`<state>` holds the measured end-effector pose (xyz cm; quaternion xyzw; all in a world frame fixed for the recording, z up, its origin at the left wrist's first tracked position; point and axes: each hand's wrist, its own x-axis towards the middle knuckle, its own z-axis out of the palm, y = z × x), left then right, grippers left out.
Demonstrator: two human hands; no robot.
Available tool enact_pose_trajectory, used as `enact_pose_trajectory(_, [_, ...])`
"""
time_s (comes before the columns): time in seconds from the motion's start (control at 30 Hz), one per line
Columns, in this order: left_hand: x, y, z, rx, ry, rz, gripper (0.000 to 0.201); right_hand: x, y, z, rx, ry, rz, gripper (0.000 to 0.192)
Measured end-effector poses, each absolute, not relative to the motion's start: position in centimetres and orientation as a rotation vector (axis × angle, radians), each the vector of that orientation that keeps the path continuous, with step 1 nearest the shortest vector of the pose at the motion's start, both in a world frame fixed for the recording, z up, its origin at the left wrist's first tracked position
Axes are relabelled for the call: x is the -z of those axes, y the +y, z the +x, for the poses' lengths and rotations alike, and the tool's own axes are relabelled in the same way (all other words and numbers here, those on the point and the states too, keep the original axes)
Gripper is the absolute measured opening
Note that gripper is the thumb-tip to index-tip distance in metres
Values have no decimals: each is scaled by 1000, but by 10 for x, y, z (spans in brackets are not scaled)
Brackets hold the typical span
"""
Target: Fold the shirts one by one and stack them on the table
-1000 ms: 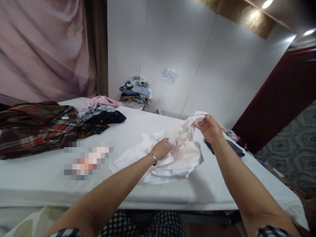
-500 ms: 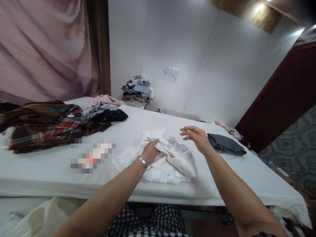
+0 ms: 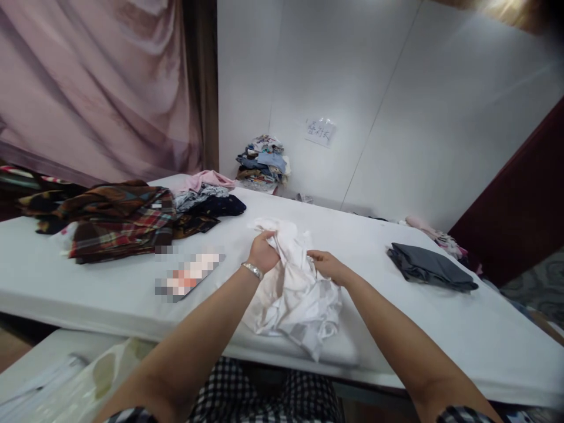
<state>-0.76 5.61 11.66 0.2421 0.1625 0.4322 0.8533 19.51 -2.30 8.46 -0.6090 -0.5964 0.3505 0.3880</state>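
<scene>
My left hand [image 3: 263, 252] is closed around the top of the white garment [image 3: 293, 288], bunching its cloth up off the counter [image 3: 110, 294]. My right hand [image 3: 328, 265] has come in from where it hovered open half a second ago and now presses into the garment's right side; its fingers seem curled into the folds, though the cloth hides them and I cannot tell whether they are really gripping. A second ago that hand held a corner raised high; now the garment is gathered into one crumpled heap between both hands, its lower edge drooping toward the counter's near rim. Both forearms reach forward and converge on it, a bracelet [image 3: 252, 270] at my left wrist.

Left of the white garment lies a blurred patch [image 3: 189, 276], and farther left a plaid pile [image 3: 114, 226] with dark and pink clothes [image 3: 207, 197] heaped behind it. Well to the garment's right sits a folded grey garment [image 3: 429, 267]. Beyond the garment, against the wall, stands a stack of folded clothes [image 3: 263, 167], with a paper note [image 3: 321, 131] taped above it.
</scene>
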Motion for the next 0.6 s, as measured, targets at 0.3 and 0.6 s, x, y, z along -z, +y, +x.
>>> enact_pose_trajectory(0.3, [-74, 39, -31, -722, 878, 807, 43, -132, -8, 237, -650, -831, -1196, 35])
enact_pose_trajectory(0.6, [-81, -21, -5, -880, 807, 1566, 64, -142, -15, 221, -655, -845, -1142, 40])
